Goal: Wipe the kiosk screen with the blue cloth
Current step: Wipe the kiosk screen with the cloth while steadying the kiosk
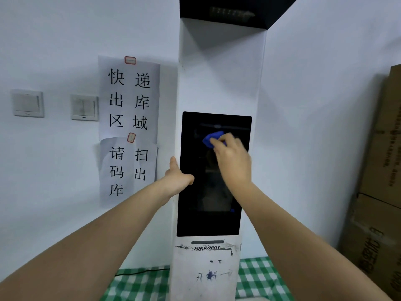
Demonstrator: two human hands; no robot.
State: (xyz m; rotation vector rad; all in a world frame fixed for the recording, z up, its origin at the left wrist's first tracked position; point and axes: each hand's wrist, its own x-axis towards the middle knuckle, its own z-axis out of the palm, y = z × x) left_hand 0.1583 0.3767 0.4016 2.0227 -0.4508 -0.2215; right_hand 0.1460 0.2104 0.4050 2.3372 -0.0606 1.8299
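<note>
A: Where's the small crumpled blue cloth (213,137)?

B: Bunched in the right hand (233,161), fingers curled round it, pressed on the upper part of the tall black glass kiosk screen (208,213) at frame centre.

A: And the left hand (179,177)?

B: Braced on the white kiosk column's (219,83) left edge, thumb up; fingers hidden, so I cannot tell its grip.

A: Progress?

B: Wiping's underway up top, I'd judge; the lower screen probably remains.

The right hand (233,161) is motion-blurred and hides most of the blue cloth (211,139)
</note>
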